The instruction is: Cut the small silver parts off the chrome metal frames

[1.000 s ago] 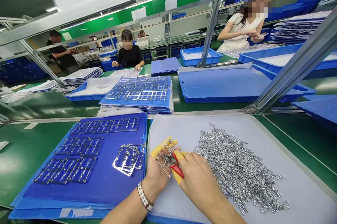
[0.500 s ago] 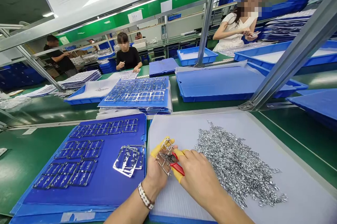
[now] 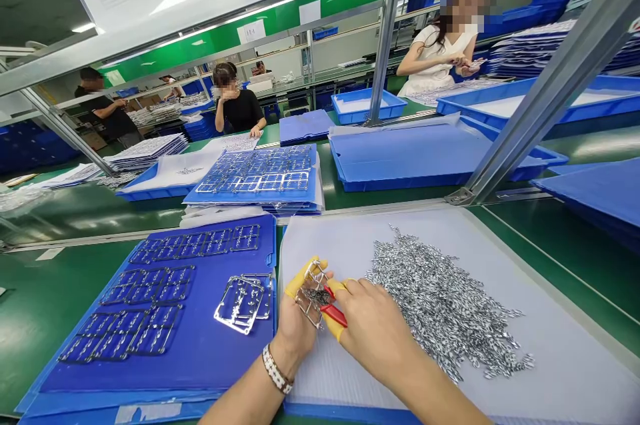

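My left hand (image 3: pixel 294 318) is closed on a shiny metal frame (image 3: pixel 314 270) with small parts in it, held tilted above the white sheet. Yellow covers wrap some fingers of both hands. In my right hand (image 3: pixel 373 325) are red-handled cutting pliers (image 3: pixel 334 312), their jaws inside the frame; whether the jaws touch metal I cannot tell. A large heap of small silvery pieces (image 3: pixel 440 305) lies just right of my right hand. To the left, two or so loose frames (image 3: pixel 243 305) overlap on a blue sheet (image 3: pixel 200 358), beside rows of similar frames (image 3: pixel 155 328).
Beyond a metal rail stand a stack of sheets topped with frames (image 3: pixel 260 175) and a blue tray (image 3: pixel 400 152). A slanted metal post (image 3: pixel 545 85) rises at the right. Several co-workers sit or stand at benches behind, one in a black top (image 3: pixel 243 108).
The view has shifted slightly. My hands keep nearly the same pose, pliers still in the frame. The co-worker in black has raised a hand to the head.
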A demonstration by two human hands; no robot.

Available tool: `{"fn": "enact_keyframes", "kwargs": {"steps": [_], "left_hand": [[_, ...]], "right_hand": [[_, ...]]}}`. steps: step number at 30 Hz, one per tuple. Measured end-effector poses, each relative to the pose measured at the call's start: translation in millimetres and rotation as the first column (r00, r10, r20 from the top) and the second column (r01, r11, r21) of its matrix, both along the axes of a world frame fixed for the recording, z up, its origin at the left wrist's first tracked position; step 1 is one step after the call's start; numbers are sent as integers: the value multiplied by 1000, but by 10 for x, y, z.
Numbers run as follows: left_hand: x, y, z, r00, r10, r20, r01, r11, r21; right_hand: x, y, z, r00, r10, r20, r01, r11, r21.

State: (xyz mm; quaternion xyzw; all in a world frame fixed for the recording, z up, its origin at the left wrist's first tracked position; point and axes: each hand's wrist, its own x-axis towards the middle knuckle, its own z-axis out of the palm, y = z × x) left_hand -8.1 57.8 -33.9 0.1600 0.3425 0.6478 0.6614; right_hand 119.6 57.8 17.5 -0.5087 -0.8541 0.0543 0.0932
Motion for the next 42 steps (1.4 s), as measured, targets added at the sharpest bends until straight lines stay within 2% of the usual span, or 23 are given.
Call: {"fn": "enact_keyframes", "kwargs": {"steps": [6,14,18,22,25,37,42], "left_hand": [[-2,0,-25,1000,18,-22,-17,999,36],[-11,4,-98,998,18,-59,-16,999,35],[-12,5,-31,1000,0,-22,0,1000,19],[-12,3,35,995,-59,86,65,996,-66],[-8,-2,44,989,-80,125,93,990,-103],[3,-30,-19,999,-30,-41,24,992,-124],[-39,3,20,986,-107,131,118,990,-76]], "right_hand": [[-20,9,-28,1000,1,15,0,999,-45],[-52,7,-2,997,4,77,-2,999,-35],[-11,1,9,994,2,108,-3,1000,10],[91,48,5,993,-63,98,54,994,91],[119,111,2,989,-101,109,93,992,81],[71,184,-18,987,-83,134,77,996,47],[200,121,-59,986,-99,132,90,994,69]]}}
